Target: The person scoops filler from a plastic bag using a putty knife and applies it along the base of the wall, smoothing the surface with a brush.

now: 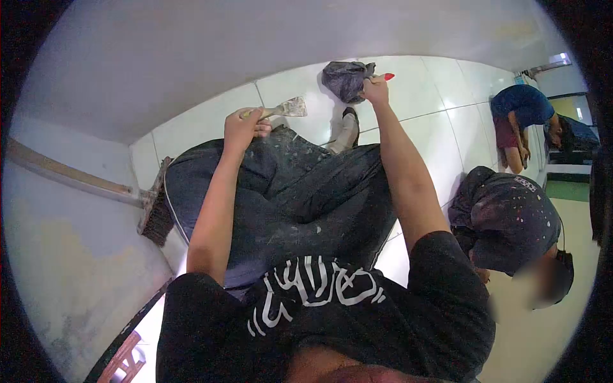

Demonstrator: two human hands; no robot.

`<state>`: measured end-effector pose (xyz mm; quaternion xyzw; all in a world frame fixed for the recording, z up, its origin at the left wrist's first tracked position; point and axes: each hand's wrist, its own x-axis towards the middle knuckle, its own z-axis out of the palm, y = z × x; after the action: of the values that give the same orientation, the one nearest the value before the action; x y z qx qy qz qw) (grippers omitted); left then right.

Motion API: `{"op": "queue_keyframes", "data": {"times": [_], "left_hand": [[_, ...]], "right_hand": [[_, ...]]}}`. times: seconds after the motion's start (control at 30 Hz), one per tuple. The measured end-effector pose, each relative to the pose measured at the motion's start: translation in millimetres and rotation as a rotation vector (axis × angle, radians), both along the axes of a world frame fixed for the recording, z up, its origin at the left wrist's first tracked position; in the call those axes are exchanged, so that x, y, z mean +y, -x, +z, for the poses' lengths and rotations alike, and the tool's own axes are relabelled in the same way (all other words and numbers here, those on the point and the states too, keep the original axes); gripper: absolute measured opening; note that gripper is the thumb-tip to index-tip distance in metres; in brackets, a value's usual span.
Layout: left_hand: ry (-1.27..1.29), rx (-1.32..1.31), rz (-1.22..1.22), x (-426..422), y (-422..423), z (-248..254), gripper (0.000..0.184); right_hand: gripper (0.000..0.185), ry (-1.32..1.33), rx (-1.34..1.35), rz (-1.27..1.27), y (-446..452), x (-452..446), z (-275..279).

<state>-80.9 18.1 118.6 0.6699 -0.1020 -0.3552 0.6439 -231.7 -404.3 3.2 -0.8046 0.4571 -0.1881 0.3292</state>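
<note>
My left hand (pixel 241 130) is closed around the handle of a putty knife (pixel 292 107), held above my left knee. Its wide blade points right and is smeared with pale residue. Out in front, my right hand (pixel 375 90) grips the gathered top of a dark plastic bag (pixel 345 80), which is against the tiled floor. A red tip (pixel 389 76) of something pokes out on the right side of that hand; the rest of it is hidden by the fingers. My dark, paint-spotted trousers (pixel 281 191) lie below both hands.
A broom (pixel 156 214) leans at the left, bristles down near my leg. A grey wall (pixel 255 32) rises beyond the white floor tiles (pixel 421 96). A person in paint-flecked dark clothes (pixel 511 207) crouches at right; another in a blue shirt (pixel 523 105) is farther off.
</note>
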Motion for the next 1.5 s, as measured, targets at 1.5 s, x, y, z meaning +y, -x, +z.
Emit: {"op": "queue_keyframes", "data": {"times": [1.5], "left_hand": [[-0.412, -0.396, -0.111, -16, -19, 1, 0.037]], "right_hand": [[0.038, 0.346, 0.676, 0.335, 62, -13, 14]]}}
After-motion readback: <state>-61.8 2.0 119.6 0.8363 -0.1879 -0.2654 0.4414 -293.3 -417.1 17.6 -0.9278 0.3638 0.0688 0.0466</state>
